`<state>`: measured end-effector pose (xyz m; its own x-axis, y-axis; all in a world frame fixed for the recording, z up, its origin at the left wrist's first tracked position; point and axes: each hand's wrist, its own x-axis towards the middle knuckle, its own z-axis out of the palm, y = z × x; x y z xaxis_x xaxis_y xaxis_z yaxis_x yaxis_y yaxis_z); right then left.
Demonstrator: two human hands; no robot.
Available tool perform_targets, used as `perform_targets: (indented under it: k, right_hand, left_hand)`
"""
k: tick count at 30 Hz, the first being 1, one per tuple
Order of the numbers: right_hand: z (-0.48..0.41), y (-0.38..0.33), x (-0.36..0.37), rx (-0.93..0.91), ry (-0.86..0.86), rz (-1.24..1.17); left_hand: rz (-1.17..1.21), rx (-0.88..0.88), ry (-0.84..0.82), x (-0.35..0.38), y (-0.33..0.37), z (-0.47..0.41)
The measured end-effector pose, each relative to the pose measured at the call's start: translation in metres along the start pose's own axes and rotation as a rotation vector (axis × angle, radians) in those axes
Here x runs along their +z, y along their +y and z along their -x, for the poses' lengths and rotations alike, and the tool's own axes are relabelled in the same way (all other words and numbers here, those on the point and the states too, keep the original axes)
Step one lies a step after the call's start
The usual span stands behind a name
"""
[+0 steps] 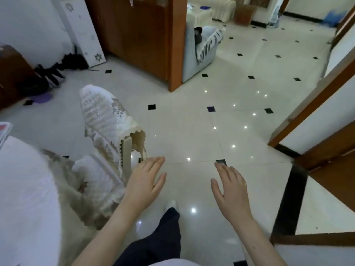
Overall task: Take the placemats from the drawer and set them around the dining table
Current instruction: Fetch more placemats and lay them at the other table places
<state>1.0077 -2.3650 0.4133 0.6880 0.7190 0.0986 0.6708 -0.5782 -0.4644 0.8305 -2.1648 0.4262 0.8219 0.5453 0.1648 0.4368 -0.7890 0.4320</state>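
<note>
Left hand (146, 181) and right hand (230, 187), lower centre, are held out empty, fingers relaxed; presumably kept free for fetching.

Bright, even light; glare dots sparkle on the glossy floor (182, 135) beyond the left hand (146, 181) and right hand (230, 191); edges bow, slightly blurred.

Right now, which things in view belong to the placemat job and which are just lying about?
Job: left hand, right hand, both open and empty; white-clothed table. No placemats or drawer clearly in view.
Lying about: lace-covered chair, dark shoes, purple disc on floor, white panel leaning on wall, grey sofa.
</note>
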Motion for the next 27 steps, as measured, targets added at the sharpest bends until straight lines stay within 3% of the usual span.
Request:
perform_targets:
  k: [6,15,22,27]
  right_hand:
    - [-0.142,0.002,0.02,0.027,-0.04,0.0]
    - [-0.373,-0.033,0.016,-0.103,0.018,-0.041]
    - [-0.558,-0.028,0.076,-0.219,-0.157,-0.034]
    - [-0.715,-0.079,0.103,-0.474,-0.28,-0.016]
  left_hand:
    - [0.007,0.012,-0.067,0.019,-0.047,-0.131]
    - [0.031,-0.06,0.087,-0.015,-0.111,-0.341]
    - [0.002,-0.322,0.031,0.012,-0.181,-0.444]
    - [0.018,-0.571,0.185,-0.02,-0.221,-0.526]
